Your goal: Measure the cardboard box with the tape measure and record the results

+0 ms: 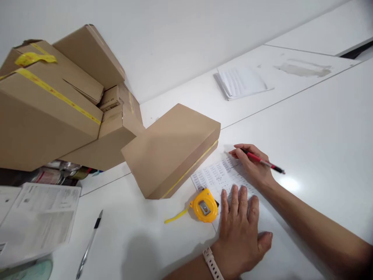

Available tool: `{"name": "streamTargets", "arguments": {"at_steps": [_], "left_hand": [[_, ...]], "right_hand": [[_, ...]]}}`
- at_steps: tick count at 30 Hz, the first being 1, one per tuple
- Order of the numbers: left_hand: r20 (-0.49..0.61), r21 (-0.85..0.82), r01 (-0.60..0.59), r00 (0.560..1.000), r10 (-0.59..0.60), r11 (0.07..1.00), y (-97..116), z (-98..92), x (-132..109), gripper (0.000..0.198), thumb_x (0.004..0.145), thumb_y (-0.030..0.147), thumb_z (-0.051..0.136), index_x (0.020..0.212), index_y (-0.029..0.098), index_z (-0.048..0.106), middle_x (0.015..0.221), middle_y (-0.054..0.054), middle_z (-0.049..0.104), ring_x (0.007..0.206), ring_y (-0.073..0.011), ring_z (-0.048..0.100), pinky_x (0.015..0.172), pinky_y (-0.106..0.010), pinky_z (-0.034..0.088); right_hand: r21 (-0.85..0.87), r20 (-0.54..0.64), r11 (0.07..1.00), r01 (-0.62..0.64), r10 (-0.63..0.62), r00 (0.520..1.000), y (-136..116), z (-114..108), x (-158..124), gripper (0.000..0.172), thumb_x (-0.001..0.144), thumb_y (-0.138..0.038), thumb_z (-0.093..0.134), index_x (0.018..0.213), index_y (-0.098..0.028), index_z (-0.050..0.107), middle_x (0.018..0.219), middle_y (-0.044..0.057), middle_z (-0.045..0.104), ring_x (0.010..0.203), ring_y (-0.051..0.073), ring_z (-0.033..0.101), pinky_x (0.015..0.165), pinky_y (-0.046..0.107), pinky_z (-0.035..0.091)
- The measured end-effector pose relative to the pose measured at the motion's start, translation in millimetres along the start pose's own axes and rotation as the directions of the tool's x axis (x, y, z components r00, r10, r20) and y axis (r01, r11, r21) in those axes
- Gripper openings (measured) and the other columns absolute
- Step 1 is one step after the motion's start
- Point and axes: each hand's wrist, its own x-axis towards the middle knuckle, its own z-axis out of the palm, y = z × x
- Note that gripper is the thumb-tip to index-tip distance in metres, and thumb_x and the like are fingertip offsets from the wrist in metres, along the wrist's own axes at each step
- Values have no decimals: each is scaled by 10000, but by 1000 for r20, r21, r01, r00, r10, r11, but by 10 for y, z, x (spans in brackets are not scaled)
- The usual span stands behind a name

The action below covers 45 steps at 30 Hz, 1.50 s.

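My right hand (257,165) holds a red pen (260,160) with a black end, its shaft slanting down to the right over the fingers. Beneath it lies a sheet of paper (214,175) covered in rows of handwriting. Flat on the sheet's lower part rests my left hand (239,229), fingers spread, with a pale band on the wrist. Just left of those fingers sits a yellow tape measure (205,206) with a yellow strap, partly on the paper. A closed cardboard box (175,149) with yellow tape along its side stands beyond the sheet.
Several cardboard boxes (49,109) are stacked at the left against the wall. Printed papers (43,217) and a silver pen (90,243) lie at the lower left. A stack of white sheets (240,81) is at the back of the white table (320,155).
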Motion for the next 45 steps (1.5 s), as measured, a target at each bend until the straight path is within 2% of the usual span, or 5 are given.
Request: {"name": "streamTargets", "arguments": {"at_steps": [7,17,22,29,45], "left_hand": [[-22,160,-6,1000,10,987,10,29,8,711,1035,550,310,1568,81,280,1668,-207,209,1558,-370,79,1247,-596,205],[-118,106,48,992,-36,993,19,115,-25,747,998,567,415,1538,61,311,1649,-227,259,1555,-370,115,1251,-558,238],[-140,132,121,985,-102,984,-63,97,78,800,981,604,428,1538,40,318,1625,-247,305,1537,-413,161,1229,-561,293],[-203,251,106,978,-55,962,-97,101,145,785,997,587,398,1545,31,322,1583,-244,386,1500,-412,297,1166,-568,392],[-250,304,154,965,-77,940,-39,146,179,658,981,510,478,1439,38,504,1457,-202,560,1378,-355,497,1136,-464,433]], "right_hand": [[-83,18,996,41,-40,999,-45,19,-6,420,937,-559,561,730,-198,620,545,-26,505,538,122,457,544,283,364],[44,307,999,-11,-3,952,-111,-61,-377,401,807,-582,719,868,-203,601,799,35,687,767,177,632,704,308,483],[-73,315,997,38,-13,949,-33,-29,-339,359,868,-560,661,856,-213,569,617,-52,517,558,117,458,536,267,373],[-42,273,999,-26,37,961,12,14,-352,339,858,-530,681,854,-221,539,687,-27,580,561,119,478,521,271,383],[-262,377,939,225,-115,919,-60,-9,-366,294,903,-379,589,676,-230,477,628,-22,449,575,126,406,523,284,353]]}}
